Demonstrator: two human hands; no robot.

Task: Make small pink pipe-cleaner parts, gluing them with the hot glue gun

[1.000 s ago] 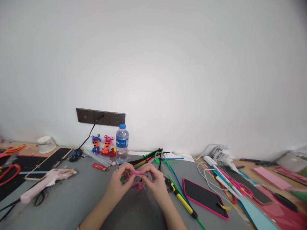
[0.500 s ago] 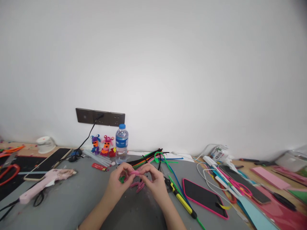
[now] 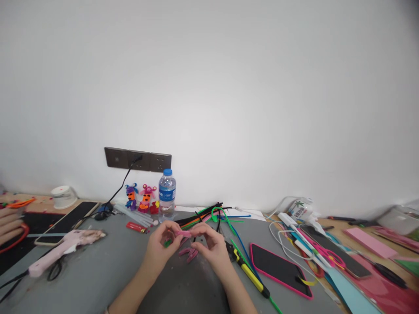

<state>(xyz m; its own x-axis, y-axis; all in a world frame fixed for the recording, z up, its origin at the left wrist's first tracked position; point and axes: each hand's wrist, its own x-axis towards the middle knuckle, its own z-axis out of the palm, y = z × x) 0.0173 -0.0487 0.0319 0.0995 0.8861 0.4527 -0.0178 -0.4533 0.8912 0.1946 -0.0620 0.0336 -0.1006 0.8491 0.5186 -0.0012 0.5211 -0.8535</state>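
Between my hands is a short, fuzzy pink piece that looks like a folded pipe cleaner [image 3: 182,234]. My left hand [image 3: 159,245] pinches it between thumb and forefinger. My right hand [image 3: 211,246] has its fingers curled at the other end of the piece, the forefinger touching it and the thumb slightly lower. More pink pipe cleaner pieces [image 3: 189,253] lie on the grey mat [image 3: 176,292] just below. A bit of green [image 3: 167,242] shows through the curl of my left hand. Behind my hands lies a bundle of coloured pipe cleaners [image 3: 204,214].
A water bottle [image 3: 167,196] and two small figures [image 3: 146,198] stand behind. Left are a pink glue gun [image 3: 67,250], a phone [image 3: 67,222] and another person's hand [image 3: 9,224] by red-handled scissors [image 3: 21,239]. Yellow-black pliers [image 3: 250,274] and a pink-edged phone [image 3: 279,270] lie right.
The tips of my right thumb and forefinger have parted slightly at the pink piece. Another person's hand has come in at the far left, over the scissors.
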